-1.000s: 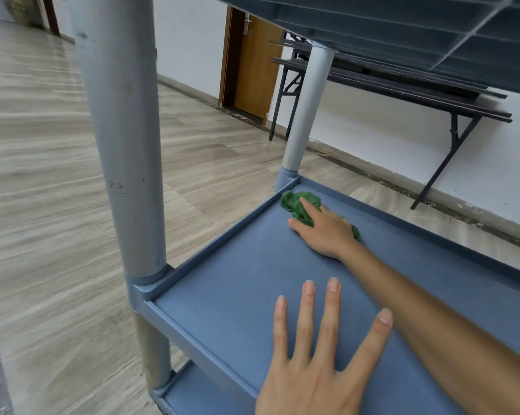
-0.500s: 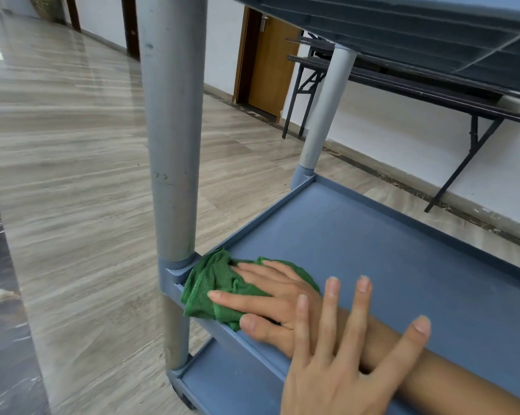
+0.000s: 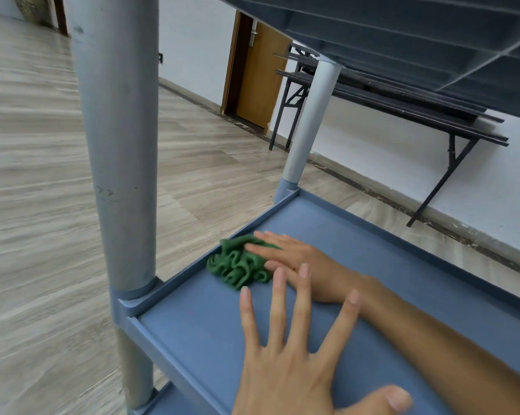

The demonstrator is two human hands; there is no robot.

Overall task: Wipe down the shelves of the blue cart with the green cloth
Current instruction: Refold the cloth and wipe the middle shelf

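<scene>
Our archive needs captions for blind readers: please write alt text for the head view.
A right hand presses a crumpled green cloth onto a blue cart shelf near its rim. The left hand is spread open over the shelf nearer the camera, by a grey post.

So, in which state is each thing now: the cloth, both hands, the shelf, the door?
Cloth: crumpled, lying on the shelf beside its rim.
Right hand: fingers straight, pressing on the cloth.
Left hand: fingers spread, holding nothing.
Shelf: level, bearing the cloth.
Door: shut.
</scene>
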